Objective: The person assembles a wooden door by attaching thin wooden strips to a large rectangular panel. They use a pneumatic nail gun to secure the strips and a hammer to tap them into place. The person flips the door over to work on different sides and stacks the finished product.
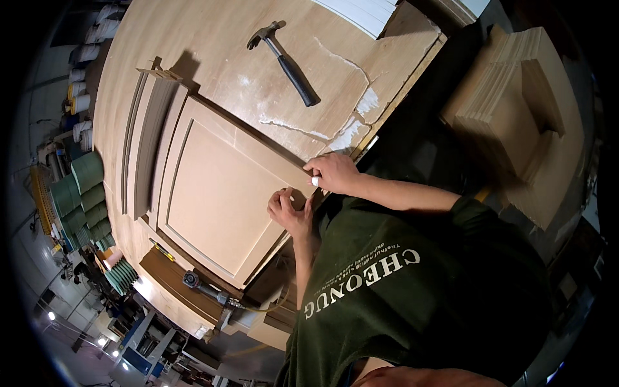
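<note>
Head view: a framed panel (222, 187) is laid on the table (213, 39), its near edge touched by the left hand (293, 216) and right hand (336, 174). Fingers are curled, tips partly hidden; whether they grip cannot be told. White lettering (387, 273) is borne by the green shirt (412, 316).

door panel (222, 187) is sitting on the bench (200, 32) | strip stack (147, 151) is hanging out just left | hammer (284, 62) is lying past its far side | power tool (205, 288) is lying near left | board stack (493, 119) is chilling right, off the bench
</note>
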Available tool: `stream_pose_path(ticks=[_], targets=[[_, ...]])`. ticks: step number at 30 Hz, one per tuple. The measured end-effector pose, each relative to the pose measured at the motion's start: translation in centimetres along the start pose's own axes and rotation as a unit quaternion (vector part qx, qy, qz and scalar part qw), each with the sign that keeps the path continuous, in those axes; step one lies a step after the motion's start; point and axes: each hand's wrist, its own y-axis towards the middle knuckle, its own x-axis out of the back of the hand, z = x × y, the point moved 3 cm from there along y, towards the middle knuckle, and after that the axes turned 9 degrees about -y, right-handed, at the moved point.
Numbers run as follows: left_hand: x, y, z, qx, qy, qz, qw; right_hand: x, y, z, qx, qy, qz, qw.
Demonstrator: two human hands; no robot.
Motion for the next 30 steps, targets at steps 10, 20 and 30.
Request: stream_pose_path(ticks=[10,20,30], targets=[[0.0,-0.1,-0.3,0.024,-0.010,-0.009,1.000,-0.8,3.5,0.6,-0.023,0.031,-0.006,0.999],[7.3,-0.4,5.2,0.034,-0.148,-0.076,0.986,-0.5,10.3,3.0,0.012,0.016,-0.021,1.000],[33.1,-14.2,31.8,0.563,0.252,-0.227,0.754,1.8,12.2,4.9,-0.101,0.044,0.106,0.988]])
